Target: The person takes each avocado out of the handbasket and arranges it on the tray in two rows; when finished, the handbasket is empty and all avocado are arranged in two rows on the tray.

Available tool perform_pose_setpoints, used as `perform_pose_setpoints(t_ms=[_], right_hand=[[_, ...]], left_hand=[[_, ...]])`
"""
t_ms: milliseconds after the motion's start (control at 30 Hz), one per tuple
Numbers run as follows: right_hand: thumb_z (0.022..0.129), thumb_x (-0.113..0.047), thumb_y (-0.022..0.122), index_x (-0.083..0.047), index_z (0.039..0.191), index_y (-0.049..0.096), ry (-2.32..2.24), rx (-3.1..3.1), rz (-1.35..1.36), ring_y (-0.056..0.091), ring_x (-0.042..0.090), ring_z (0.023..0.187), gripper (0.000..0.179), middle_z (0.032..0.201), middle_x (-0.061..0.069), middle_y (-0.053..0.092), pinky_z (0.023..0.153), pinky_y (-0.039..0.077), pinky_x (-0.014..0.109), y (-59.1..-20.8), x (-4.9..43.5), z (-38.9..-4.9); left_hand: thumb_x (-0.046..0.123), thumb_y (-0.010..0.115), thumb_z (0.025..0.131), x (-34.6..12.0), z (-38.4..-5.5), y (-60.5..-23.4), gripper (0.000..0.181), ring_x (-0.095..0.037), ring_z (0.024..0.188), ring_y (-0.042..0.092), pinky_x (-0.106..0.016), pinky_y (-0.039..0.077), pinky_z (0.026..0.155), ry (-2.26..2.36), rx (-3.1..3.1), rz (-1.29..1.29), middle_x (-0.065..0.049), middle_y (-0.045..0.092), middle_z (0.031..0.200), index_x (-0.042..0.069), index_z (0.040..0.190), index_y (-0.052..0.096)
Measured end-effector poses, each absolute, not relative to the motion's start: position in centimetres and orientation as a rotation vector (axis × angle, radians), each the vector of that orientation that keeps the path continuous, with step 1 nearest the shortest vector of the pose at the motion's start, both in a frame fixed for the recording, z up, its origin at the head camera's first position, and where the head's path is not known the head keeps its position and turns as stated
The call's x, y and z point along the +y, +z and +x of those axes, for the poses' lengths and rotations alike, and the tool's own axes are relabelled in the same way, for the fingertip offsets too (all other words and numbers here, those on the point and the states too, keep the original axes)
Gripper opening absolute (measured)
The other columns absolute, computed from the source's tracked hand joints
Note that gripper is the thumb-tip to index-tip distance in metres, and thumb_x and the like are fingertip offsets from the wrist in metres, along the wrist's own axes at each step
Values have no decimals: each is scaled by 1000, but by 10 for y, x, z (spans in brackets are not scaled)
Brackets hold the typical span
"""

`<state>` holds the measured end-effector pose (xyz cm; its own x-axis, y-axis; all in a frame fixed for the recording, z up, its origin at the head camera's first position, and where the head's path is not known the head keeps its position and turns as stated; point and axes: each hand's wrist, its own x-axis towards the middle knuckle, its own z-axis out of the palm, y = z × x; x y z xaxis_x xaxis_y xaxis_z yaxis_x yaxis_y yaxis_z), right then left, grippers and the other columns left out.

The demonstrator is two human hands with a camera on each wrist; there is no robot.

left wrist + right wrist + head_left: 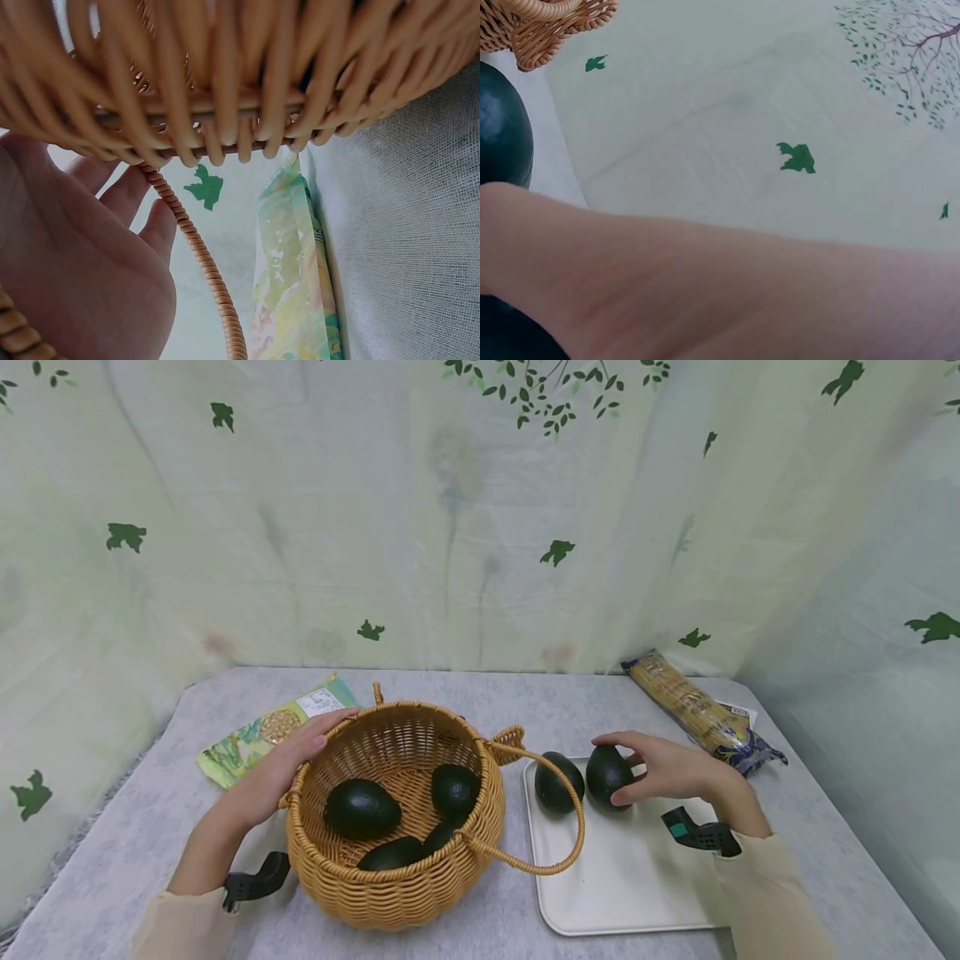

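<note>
1 avocado [609, 779] is being pinched by the right hand [663, 767]'s fingers, basket [397, 899] seemingly being gripped by the left hand [281, 768]'s; gentle pressure's being called for imo.

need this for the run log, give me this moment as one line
left hand: touches wicker basket rim | right hand: grips avocado at white tray | basket: avocados inside | tray: another avocado beside gripped one

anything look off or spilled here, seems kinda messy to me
Nothing looks spilled or damaged. One mildly odd thing: a handle of the wicker basket sticks out over the edge of the white tray, crossing partly in front of an avocado, so it looks slightly in the way.
</note>
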<state>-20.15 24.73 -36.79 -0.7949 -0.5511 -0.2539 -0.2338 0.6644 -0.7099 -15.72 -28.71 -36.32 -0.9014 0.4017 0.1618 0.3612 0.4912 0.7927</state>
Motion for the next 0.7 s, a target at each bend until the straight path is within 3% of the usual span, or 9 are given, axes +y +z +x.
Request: perform_pose_setpoints(t_ms=[467,700], right_hand=[[87,-34,84,-12,160,35,-895,2422,-631,48,52,135,91,164,23,30,102,46,64,-364,241,-199],[87,-32,84,-11,160,36,-920,2410,-627,45,54,138,90,163,25,31,99,50,60,-364,241,-199]], left_hand=[[31,25,114,-287,-156,-362,49,-43,148,28,-76,30,106,1411,2668,674,-13,36,163,24,161,37],[30,26,114,-286,-156,-362,49,-43,149,27,-77,27,107,1407,2674,682,-13,35,163,24,160,38]])
